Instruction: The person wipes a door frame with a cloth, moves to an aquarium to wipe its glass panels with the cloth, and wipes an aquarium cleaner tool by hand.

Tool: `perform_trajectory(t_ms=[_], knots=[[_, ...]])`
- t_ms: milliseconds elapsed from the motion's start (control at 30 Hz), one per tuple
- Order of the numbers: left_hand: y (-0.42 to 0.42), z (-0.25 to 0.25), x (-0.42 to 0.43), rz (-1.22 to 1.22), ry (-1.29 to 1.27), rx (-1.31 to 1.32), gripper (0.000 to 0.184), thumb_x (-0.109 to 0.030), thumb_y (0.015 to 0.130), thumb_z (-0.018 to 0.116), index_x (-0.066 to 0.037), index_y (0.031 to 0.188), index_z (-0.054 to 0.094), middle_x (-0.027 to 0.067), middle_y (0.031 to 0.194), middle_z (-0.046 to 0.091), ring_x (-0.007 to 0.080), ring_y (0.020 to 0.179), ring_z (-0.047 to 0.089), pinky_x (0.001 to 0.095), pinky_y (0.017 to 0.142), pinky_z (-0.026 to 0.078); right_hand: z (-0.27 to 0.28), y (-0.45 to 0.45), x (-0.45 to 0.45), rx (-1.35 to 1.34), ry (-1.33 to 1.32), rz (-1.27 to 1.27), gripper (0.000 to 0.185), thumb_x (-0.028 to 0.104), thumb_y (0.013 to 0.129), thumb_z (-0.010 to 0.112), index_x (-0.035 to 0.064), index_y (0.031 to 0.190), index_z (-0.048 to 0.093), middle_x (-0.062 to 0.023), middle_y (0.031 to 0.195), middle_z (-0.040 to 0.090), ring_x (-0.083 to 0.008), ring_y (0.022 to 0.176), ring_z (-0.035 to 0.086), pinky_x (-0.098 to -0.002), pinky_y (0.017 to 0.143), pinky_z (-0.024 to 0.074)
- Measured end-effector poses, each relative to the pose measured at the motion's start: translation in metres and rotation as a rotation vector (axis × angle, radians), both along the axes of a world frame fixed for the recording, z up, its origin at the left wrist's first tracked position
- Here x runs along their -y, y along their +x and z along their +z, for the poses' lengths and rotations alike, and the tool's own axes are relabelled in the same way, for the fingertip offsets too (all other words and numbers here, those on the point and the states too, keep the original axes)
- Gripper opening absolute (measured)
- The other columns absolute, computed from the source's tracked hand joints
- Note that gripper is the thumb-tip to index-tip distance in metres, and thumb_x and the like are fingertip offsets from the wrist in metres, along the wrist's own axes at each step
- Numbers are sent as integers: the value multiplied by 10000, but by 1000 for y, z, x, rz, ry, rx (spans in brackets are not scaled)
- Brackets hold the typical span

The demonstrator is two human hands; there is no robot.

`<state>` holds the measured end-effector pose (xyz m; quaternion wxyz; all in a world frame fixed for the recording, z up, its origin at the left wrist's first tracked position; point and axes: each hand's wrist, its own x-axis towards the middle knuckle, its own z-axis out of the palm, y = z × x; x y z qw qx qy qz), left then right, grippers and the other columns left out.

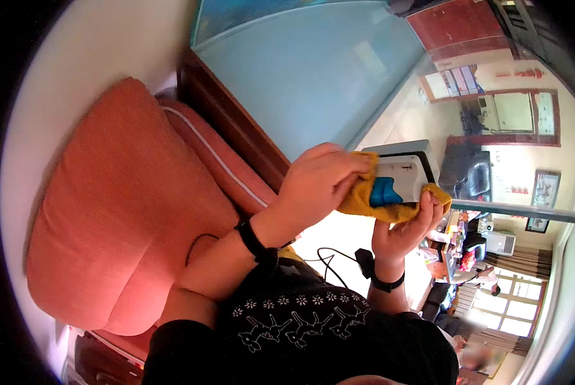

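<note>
A mustard-yellow cloth [357,200] is wrapped partly around a small white box-like object [406,174] with a black rim, a grey outer side and a shiny blue part [383,191] inside; its exact kind is unclear. My left hand [316,183] is closed on the cloth at the object's left side, its fingertips partly hidden by the folds. From below right, my right hand [408,228] supports the object through the cloth, thumb and fingers pinching its lower right corner. Both wrists wear black bands, and a dark cable hangs between the forearms.
An orange-red sofa [127,212] fills the left side. Ahead, a glass panel [313,70] with a pale blue area meets a dark wooden edge [236,115]. The glass edge [525,211] runs right of my hands. Farther right are cluttered desks, a window [512,301] and people.
</note>
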<state>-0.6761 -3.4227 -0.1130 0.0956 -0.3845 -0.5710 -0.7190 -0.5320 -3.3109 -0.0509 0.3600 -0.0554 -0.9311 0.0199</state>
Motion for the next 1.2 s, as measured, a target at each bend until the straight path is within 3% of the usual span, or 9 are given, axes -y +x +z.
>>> perform_trajectory(t_ms=[200, 533, 600, 733, 1000, 1100, 1200], knots=[[-17, 53, -11, -76, 162, -115, 165, -52, 758, 698, -78, 904, 625, 79, 899, 675, 301, 821, 638, 379, 730, 518, 5, 0, 3, 32, 4, -73, 727, 161, 770, 723, -8, 1374, 355, -200, 1369, 298, -351, 1282, 342, -467, 1100, 244], [-18, 13, 2, -115, -50, -65, 180, -28, 749, 670, -57, 910, 594, 98, 907, 647, 324, 808, 624, 406, 718, 508, 3, -2, 9, 67, 55, -95, 760, 168, 778, 713, -24, 1389, 304, -215, 1374, 292, -379, 1311, 299, -485, 1111, 215], [-21, 21, -6, -112, 134, -103, 174, -25, 756, 662, -52, 912, 590, 104, 933, 647, 328, 823, 630, 407, 733, 511, 6, -2, 9, 90, 89, -106, 761, 167, 780, 711, -25, 1390, 299, -216, 1374, 288, -383, 1312, 294, -488, 1111, 212], [-32, 53, -4, -196, 52, -112, 170, -14, 760, 657, -53, 910, 589, 97, 958, 658, 321, 846, 640, 403, 751, 516, 8, -2, 10, 110, 32, -93, 771, 166, 779, 712, -21, 1396, 290, -217, 1368, 288, -387, 1311, 290, -496, 1107, 213], [-19, 46, 10, -132, -109, -3, 212, 1, 790, 653, -64, 989, 620, 106, 964, 667, 317, 872, 644, 395, 755, 523, 9, -3, 10, 94, 11, -29, 811, 158, 753, 728, 5, 1414, 283, -194, 1357, 266, -362, 1299, 299, -490, 1095, 235], [-17, 64, -3, -70, 64, -20, 214, -1, 795, 661, -66, 998, 634, 102, 959, 671, 311, 869, 643, 388, 748, 524, 10, -1, 8, 98, 33, -36, 817, 153, 746, 730, -1, 1412, 282, -194, 1349, 267, -362, 1292, 303, -490, 1091, 241], [-21, 72, 3, -124, 29, 15, 203, -9, 784, 673, -68, 977, 648, 102, 956, 671, 307, 867, 643, 376, 743, 524, 15, -4, 11, 121, 31, -42, 818, 148, 739, 733, -11, 1404, 285, -201, 1339, 271, -367, 1284, 307, -490, 1085, 243]])
